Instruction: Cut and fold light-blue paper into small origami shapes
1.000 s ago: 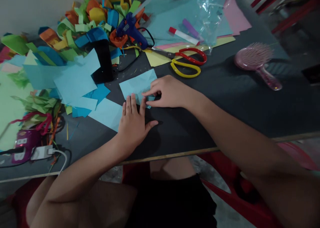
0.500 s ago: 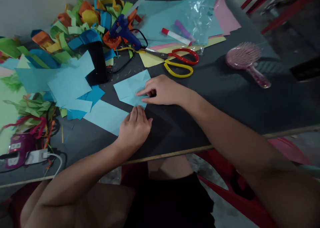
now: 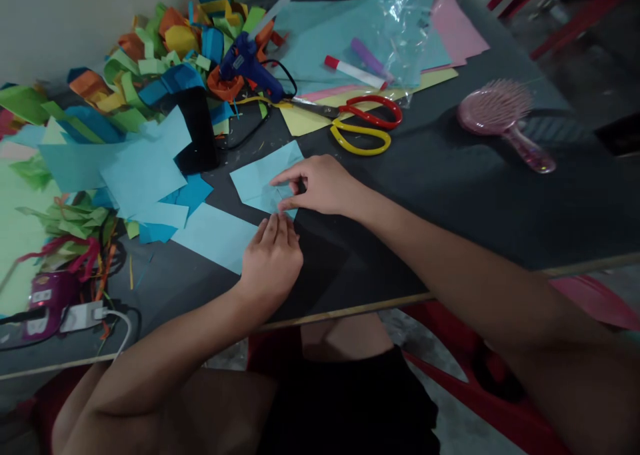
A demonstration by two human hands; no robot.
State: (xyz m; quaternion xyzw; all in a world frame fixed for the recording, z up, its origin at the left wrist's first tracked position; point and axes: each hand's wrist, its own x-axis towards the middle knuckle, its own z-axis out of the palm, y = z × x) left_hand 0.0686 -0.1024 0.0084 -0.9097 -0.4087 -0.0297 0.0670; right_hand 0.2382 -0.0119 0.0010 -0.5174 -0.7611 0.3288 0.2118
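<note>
the light blue paper (image 3: 255,177) lay just left of the frame's centre. my right hand (image 3: 325,185) was over it, thumb and forefinger parted, tips against it. my left hand (image 3: 273,262) had its fingers bunched together at the paper's lower edge; whether they gripped it, i couldn't tell. scissors (image 3: 334,112) lay at upper centre.

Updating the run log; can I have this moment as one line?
left hand: at near edge of creased light-blue paper | right hand: touching same paper | beyond paper: scissors, glue gun | right side: pink hairbrush
</note>
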